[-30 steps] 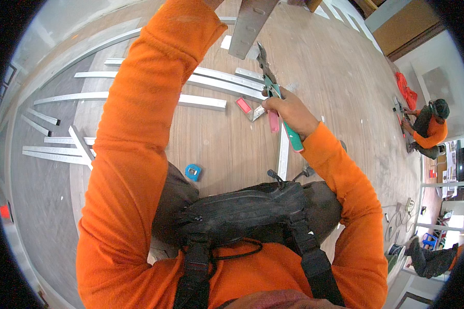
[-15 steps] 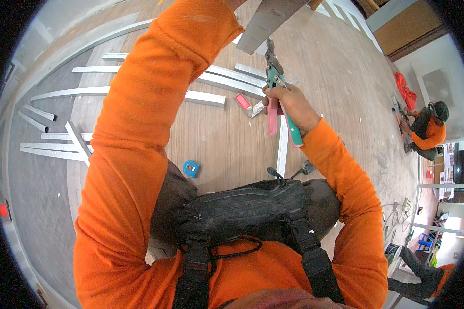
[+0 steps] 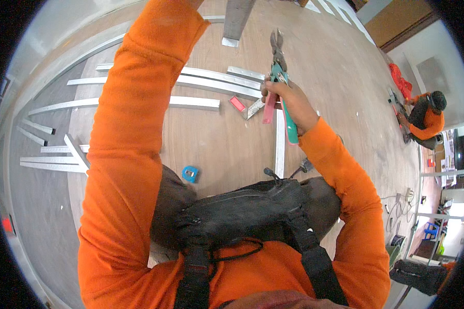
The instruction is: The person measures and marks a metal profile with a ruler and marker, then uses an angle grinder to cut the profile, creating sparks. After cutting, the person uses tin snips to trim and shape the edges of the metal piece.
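Note:
My right hand (image 3: 295, 105) is wrapped round the handles of a pair of tin snips (image 3: 278, 67) with green and pink grips. Their jaws point up and away from me, the tips slightly parted. My left arm (image 3: 134, 118) reaches up past the top edge, so the left hand is out of sight. Beside the snips, at the top, a grey metal channel (image 3: 237, 20) comes into view with a bright flap at its near end. It stands apart from the jaws; what holds it is hidden.
Several metal channels (image 3: 196, 103) lie across the wood-look floor on the left. A small square (image 3: 252, 108) with a red part, a blue tape measure (image 3: 189, 174) and a dark tool (image 3: 306, 165) are near my knees. A co-worker (image 3: 429, 121) crouches at the far right.
The metal channel and my left arm have shifted left. The snips, which were up against the channel's end, are now clear of it with their jaws in full view.

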`<state>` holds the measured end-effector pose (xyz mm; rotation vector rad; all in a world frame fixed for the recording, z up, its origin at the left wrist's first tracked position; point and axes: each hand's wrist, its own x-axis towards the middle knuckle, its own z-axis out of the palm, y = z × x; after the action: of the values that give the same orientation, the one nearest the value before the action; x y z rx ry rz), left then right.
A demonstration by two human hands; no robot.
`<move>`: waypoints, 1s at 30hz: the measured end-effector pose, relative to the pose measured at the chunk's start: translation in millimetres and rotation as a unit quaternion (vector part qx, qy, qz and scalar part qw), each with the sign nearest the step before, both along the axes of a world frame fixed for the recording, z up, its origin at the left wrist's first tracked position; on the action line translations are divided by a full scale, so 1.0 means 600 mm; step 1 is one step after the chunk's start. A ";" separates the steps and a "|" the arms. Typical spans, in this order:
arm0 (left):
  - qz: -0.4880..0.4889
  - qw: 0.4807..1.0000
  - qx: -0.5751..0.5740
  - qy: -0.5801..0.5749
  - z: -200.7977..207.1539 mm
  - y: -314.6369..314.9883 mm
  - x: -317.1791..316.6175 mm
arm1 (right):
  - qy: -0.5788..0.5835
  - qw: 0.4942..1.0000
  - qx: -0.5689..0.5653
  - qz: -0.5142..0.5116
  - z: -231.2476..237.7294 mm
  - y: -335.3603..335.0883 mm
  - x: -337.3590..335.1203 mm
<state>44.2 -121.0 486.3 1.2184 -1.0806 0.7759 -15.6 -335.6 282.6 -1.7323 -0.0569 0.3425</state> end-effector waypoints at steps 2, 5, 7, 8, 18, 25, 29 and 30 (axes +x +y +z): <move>-0.017 0.999 -0.017 -0.040 -0.006 -0.010 -0.002 | -0.017 1.000 -0.022 -0.010 -0.008 -0.004 0.013; -0.072 0.996 -0.044 -0.017 -0.007 -0.024 -0.004 | -0.021 0.997 -0.076 -0.022 -0.013 -0.005 0.025; -0.084 0.995 -0.025 -0.058 -0.009 -0.026 0.013 | -0.020 0.991 -0.125 -0.030 -0.011 0.002 0.031; -0.072 0.993 -0.008 -0.092 -0.007 -0.027 0.020 | -0.015 0.989 -0.139 -0.037 -0.007 0.007 0.031; -0.070 0.996 -0.040 -0.035 -0.006 -0.053 -0.025 | -0.083 0.952 -0.290 -0.061 0.017 -0.002 0.041; -0.119 0.987 -0.027 -0.102 -0.014 -0.067 -0.019 | -0.072 0.949 -0.304 -0.033 0.007 -0.033 0.055; -0.066 0.994 -0.054 -0.073 -0.007 -0.049 -0.015 | -0.010 0.988 -0.118 -0.096 0.017 -0.029 0.050; -0.043 0.994 -0.069 -0.070 -0.002 -0.036 -0.019 | -0.025 0.991 -0.094 -0.087 0.004 -0.028 0.051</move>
<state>32.6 -142.6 485.1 1.0055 -1.1654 0.8645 14.9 -352.5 285.0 -1.9175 0.0937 0.1804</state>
